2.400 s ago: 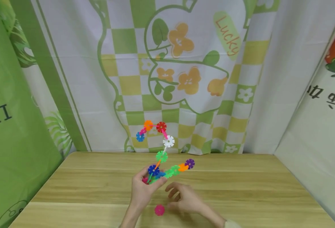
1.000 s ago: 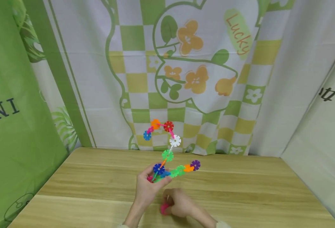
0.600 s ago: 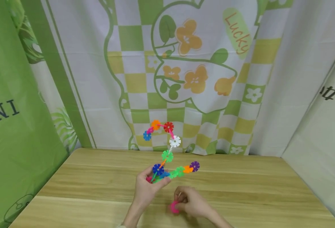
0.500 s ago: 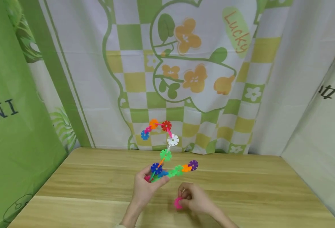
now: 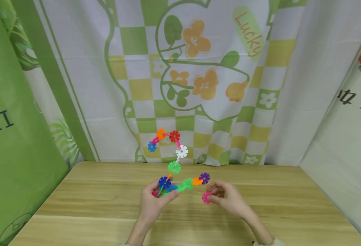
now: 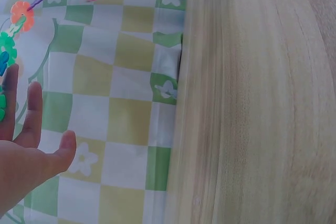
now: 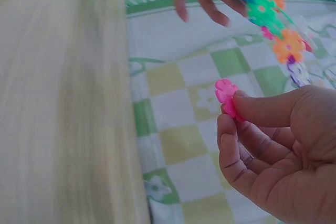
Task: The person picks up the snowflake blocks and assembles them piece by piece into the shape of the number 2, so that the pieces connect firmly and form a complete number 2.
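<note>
My left hand [image 5: 151,204] grips a chain of linked plastic snowflake discs at its bend, near a dark blue disc [image 5: 164,182]. One arm of the chain rises through a green disc [image 5: 174,167], a white disc [image 5: 183,152] and a red disc [image 5: 174,136], then curves left to a light blue disc [image 5: 152,146]. Its other arm slants right, ending in an orange disc [image 5: 197,181] and a purple disc [image 5: 204,178]. Just right of that end, my right hand [image 5: 231,201] pinches a loose pink snowflake disc [image 7: 226,94] between thumb and fingers. The left palm covers part of the bend.
Below both hands lies a wooden table [image 5: 106,205]. A patterned curtain [image 5: 137,89] hangs behind its far edge, with a green cloth [image 5: 14,153] along the left side and a white printed cloth [image 5: 337,143] along the right.
My right hand has picked the pink disc up from the table and carried it right and forward, beside the purple end. The left hand keeps its hold on the chain; the view has shifted slightly.
</note>
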`<state>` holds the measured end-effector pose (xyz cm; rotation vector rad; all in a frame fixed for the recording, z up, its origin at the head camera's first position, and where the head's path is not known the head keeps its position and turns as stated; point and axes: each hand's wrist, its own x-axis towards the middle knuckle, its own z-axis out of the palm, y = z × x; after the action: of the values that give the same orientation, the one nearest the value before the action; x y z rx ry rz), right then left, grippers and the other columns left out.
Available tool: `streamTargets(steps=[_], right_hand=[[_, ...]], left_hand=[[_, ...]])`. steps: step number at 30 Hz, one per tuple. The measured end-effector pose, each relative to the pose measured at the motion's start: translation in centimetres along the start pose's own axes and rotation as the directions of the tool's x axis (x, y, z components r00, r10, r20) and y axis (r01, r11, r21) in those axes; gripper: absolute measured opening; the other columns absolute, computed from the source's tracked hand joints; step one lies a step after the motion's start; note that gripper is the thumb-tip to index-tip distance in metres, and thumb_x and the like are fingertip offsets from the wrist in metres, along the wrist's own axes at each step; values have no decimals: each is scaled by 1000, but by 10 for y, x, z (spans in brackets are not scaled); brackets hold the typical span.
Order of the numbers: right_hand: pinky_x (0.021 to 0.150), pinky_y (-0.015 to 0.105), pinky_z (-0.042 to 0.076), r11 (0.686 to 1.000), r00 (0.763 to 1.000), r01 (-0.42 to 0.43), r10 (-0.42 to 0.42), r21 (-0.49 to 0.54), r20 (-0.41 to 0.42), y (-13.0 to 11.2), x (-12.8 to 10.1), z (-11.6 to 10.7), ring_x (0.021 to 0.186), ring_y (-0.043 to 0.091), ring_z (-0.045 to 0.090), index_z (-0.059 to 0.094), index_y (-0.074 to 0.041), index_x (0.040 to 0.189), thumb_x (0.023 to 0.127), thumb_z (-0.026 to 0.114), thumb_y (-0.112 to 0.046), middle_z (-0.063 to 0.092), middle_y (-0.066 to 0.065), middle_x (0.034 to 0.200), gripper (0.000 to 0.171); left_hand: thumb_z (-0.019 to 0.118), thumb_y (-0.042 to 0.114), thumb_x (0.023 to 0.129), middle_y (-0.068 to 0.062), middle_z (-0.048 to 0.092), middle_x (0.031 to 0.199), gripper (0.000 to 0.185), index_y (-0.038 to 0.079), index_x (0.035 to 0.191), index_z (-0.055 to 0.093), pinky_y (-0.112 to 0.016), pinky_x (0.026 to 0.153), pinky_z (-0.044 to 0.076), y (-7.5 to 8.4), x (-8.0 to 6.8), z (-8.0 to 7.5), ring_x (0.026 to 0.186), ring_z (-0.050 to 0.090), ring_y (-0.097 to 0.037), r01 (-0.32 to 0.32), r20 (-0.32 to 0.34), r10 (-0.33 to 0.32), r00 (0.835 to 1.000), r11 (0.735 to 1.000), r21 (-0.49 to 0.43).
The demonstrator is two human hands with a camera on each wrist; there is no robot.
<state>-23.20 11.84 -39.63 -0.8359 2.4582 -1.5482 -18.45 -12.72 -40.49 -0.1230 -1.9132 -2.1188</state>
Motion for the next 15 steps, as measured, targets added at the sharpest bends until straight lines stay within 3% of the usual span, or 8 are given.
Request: streamTargets(steps=[7, 15], right_hand=[[66, 25, 55, 999, 996, -41, 40, -11, -81, -5, -2, -19, 75, 16, 64, 65, 4, 99, 86, 68, -3, 67, 8, 87, 15], [69, 28, 57, 999, 982, 15, -7, 41, -187, -11, -5, -29, 74, 11, 65, 63, 8, 99, 88, 66, -2, 68, 14, 88, 14]], left_hand=[[82, -3, 69, -16, 71, 93, 40, -5, 106, 68, -27, 72, 57, -2, 0, 1, 80, 68, -15, -6, 18, 6, 1000, 999, 31], [81, -3, 70, -17, 71, 94, 40, -6, 108, 67, -25, 70, 57, -4, 0, 1, 77, 68, -15, 23, 16, -24, 1000, 999, 42]])
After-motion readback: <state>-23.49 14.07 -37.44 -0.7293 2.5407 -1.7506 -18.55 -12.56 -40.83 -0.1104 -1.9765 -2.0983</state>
